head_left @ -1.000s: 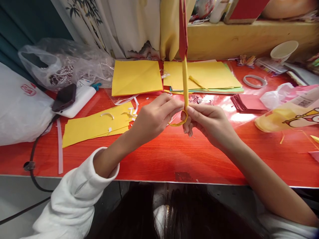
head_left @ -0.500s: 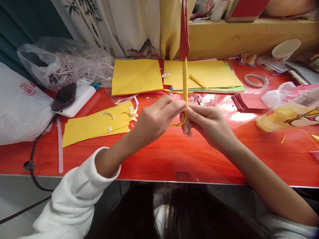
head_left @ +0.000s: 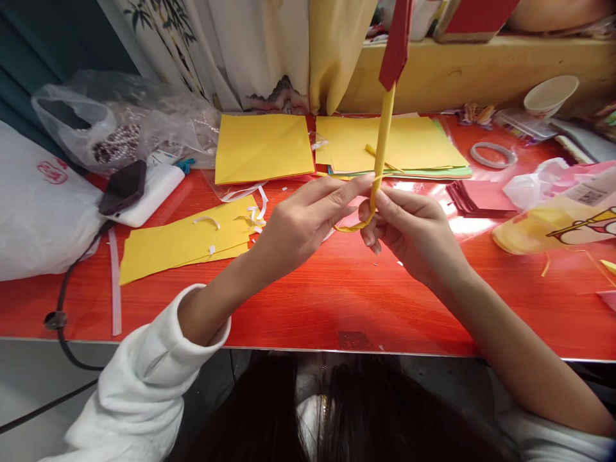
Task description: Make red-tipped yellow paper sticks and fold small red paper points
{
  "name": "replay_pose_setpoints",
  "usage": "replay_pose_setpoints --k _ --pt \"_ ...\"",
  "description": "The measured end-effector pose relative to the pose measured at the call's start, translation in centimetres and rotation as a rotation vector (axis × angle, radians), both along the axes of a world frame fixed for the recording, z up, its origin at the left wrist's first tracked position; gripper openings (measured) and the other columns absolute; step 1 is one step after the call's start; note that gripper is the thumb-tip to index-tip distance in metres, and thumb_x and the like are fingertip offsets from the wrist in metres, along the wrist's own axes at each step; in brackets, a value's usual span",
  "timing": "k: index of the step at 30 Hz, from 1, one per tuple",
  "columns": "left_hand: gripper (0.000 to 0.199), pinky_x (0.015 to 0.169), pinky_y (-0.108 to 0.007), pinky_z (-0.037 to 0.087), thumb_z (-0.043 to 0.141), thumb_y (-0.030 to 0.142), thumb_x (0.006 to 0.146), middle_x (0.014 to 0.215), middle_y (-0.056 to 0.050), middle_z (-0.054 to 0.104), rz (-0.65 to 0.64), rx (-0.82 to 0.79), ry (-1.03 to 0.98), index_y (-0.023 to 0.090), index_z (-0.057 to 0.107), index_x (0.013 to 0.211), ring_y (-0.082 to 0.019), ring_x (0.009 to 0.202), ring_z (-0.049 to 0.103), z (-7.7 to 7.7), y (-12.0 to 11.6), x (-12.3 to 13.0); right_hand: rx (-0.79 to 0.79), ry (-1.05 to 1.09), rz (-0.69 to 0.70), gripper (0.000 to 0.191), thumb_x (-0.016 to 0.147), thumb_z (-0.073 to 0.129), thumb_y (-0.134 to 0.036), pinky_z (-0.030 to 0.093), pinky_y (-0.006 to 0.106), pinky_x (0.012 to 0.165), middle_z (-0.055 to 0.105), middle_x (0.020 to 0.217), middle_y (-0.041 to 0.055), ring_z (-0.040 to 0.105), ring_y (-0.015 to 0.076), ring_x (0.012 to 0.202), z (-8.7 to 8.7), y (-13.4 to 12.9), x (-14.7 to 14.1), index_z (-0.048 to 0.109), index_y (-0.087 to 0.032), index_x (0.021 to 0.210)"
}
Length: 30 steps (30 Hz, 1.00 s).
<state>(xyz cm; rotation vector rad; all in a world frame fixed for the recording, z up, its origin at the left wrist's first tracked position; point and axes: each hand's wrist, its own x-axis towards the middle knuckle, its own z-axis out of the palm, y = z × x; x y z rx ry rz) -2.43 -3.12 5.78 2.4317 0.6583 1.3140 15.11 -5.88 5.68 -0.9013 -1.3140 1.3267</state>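
A slim yellow paper stick stands nearly upright between my hands, its top leaning right. Folded red paper sits on its upper end and runs out of the picture. At the bottom the stick bends into a twisted yellow tail curling left. My right hand pinches the stick near this bend, thumb in front. From the left, my left hand has its fingertips closed against the stick just above, where a thin yellow strip crosses it. Part of its grip is hidden behind its own fingers.
Yellow paper sheets and a second stack lie at the back. Cut yellow strips with white scraps are on the left, near a phone. Red paper pieces and a drink cup lie right.
The stick has shifted right and slightly up, and its top now tilts right. Both hands have moved with it, and the left fingertips are straighter along the stick.
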Motion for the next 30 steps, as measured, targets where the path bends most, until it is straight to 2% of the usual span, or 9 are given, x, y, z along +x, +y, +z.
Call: replay_pose_setpoints --k 3,6,9,12,15,19,22,26,30 --pt "0.046 0.084 -0.027 0.054 0.052 0.02 0.086 0.106 0.0 0.064 -0.016 -0.072 -0.002 0.034 0.044 0.13 -0.013 0.097 0.061 0.2 0.0 0.0 -0.005 0.025 -0.005 0.022 0.086 0.055 -0.037 0.041 0.022 0.045 0.053 0.075 0.001 0.05 0.0066 0.054 -0.1 0.1 0.0 0.068 -0.023 0.096" --pt "0.064 0.071 -0.023 0.056 0.055 0.025 0.084 0.099 0.002 0.066 -0.052 -0.276 -0.037 0.035 0.024 0.139 -0.013 0.09 0.064 0.2 0.1 0.0 -0.013 0.028 0.005 0.02 0.086 0.055 -0.033 0.04 0.021 0.044 0.053 0.074 0.0009 0.049 0.0064 0.053 -0.4 0.2 0.1 0.068 -0.021 0.096" --pt "0.057 0.069 -0.023 0.056 0.056 0.03 0.084 0.101 0.001 0.066 -0.015 -0.376 -0.087 0.031 0.031 0.135 -0.013 0.088 0.064 0.1 0.1 -0.1 -0.014 0.049 0.0 0.02 0.087 0.054 -0.033 0.04 0.021 0.044 0.053 0.076 0.001 0.049 0.0057 0.052 -0.7 0.4 0.0 0.068 -0.02 0.094" --pt "0.034 0.075 -0.025 0.057 0.056 0.035 0.083 0.106 -0.002 0.064 0.01 -0.376 -0.057 0.024 0.053 0.115 -0.014 0.092 0.063 0.3 0.1 -0.3 -0.017 0.061 -0.02 0.022 0.087 0.053 -0.034 0.04 0.021 0.045 0.053 0.077 0.001 0.049 0.0054 0.052 -0.8 0.4 0.0 0.067 -0.021 0.096" --pt "0.027 0.077 -0.028 0.058 0.055 0.035 0.084 0.108 -0.003 0.063 -0.011 -0.366 -0.049 0.022 0.059 0.107 -0.016 0.095 0.063 0.5 0.1 -0.6 -0.014 0.045 -0.029 0.024 0.088 0.051 -0.036 0.042 0.022 0.048 0.054 0.08 0.0016 0.049 0.0062 0.055 -0.7 0.4 0.0 0.066 -0.022 0.099" --pt "0.026 0.073 -0.029 0.06 0.053 0.034 0.085 0.115 -0.001 0.058 -0.062 -0.312 -0.091 0.028 0.061 0.109 -0.017 0.099 0.062 0.6 0.8 -1.0 -0.001 0.028 -0.021 0.024 0.088 0.05 -0.034 0.044 0.022 0.052 0.055 0.087 0.0028 0.05 0.0071 0.06 -0.5 0.3 -0.1 0.066 -0.022 0.102" --pt "0.03 0.069 -0.03 0.06 0.049 0.038 0.087 0.106 0.002 0.06 -0.1 -0.279 -0.09 0.032 0.058 0.115 -0.016 0.092 0.064 0.6 1.3 -1.2 0.01 -0.005 -0.045 0.026 0.088 0.051 -0.034 0.044 0.023 0.053 0.057 0.087 0.0025 0.05 0.0074 0.06 -0.4 0.3 0.0 0.064 -0.024 0.108" --pt "0.038 0.075 -0.032 0.058 0.049 0.044 0.085 0.102 0.004 0.06 -0.141 -0.217 -0.018 0.038 0.05 0.123 -0.016 0.094 0.063 0.6 1.4 -1.4 0.021 -0.023 -0.069 0.035 0.087 0.053 -0.036 0.044 0.023 0.051 0.061 0.086 0.0012 0.051 0.0081 0.058 -0.5 0.4 0.2 0.056 -0.029 0.121" --pt "0.046 0.079 -0.033 0.056 0.059 0.045 0.078 0.11 -0.001 0.056 -0.091 -0.101 0.025 0.036 0.049 0.122 -0.018 0.098 0.06 0.5 1.3 -1.4 0.027 -0.02 -0.077 0.048 0.085 0.055 -0.038 0.045 0.023 0.049 0.062 0.085 0.0013 0.053 0.009 0.058 -0.8 0.6 0.3 0.045 -0.031 0.132"
